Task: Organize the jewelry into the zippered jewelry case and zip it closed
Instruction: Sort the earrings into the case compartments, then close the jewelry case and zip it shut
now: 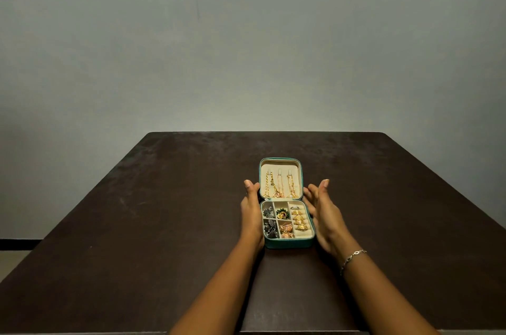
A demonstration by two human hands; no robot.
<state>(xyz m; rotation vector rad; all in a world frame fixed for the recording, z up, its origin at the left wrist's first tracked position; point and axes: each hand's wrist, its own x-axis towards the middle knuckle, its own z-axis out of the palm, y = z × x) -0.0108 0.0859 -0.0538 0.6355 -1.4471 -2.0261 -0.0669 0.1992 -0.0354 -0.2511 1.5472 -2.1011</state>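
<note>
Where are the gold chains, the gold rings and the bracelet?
gold chains [280,184], head view: on the middle strand.
gold rings [298,221], head view: middle of the row.
bracelet [352,256], head view: on its links.

Head-worn view, forward and down, near over the table [164,225].

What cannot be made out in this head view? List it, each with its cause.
All in the head view:
- Zipper pull of the teal zippered jewelry case: too small to locate.
- Dark silver pieces in its left compartments: too small to tell their type.
- Left hand and right hand: whether they touch the case is unclear at this angle.
</note>
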